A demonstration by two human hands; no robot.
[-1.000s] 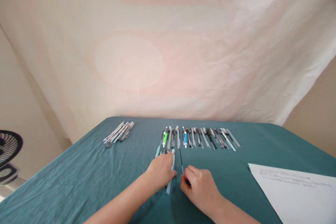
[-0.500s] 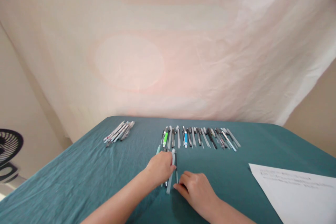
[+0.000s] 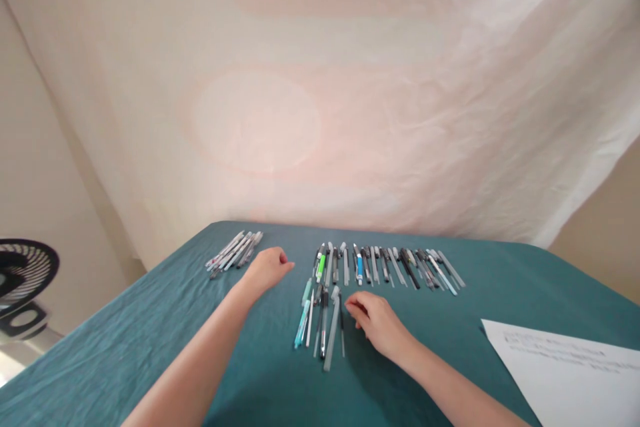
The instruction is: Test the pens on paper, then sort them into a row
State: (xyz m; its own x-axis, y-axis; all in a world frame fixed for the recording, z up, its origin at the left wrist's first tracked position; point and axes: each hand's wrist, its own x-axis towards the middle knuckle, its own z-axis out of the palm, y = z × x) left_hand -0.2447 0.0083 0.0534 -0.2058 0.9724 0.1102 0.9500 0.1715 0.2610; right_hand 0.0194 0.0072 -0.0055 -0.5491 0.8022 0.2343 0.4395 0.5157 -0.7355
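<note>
My left hand (image 3: 268, 268) hovers left of the pen row, its fingers curled together and no object showing in them. My right hand (image 3: 376, 319) is beside the near group of pens, fingers bent inward, with nothing visible in the grip. That near group holds a light-blue pen (image 3: 302, 324), a thin white stick (image 3: 310, 317), a black-and-clear pen (image 3: 324, 323), a frosted clear pen (image 3: 332, 333) and a slim dark refill (image 3: 343, 332). The refill lies closest to my right fingertips, apparently apart from them.
Behind lies a row of pens, including a green-grip pen (image 3: 321, 265), a blue-grip pen (image 3: 359, 267) and a black pen (image 3: 410, 269). A bundle of pens (image 3: 235, 252) rests far left. Printed paper (image 3: 565, 373) covers the right front of the green cloth (image 3: 150, 340). A fan (image 3: 25, 277) stands left.
My left hand has let go of the frosted pen and moved up and left. My right hand has lifted slightly away from the lower end of the refill. The view has shifted a little.
</note>
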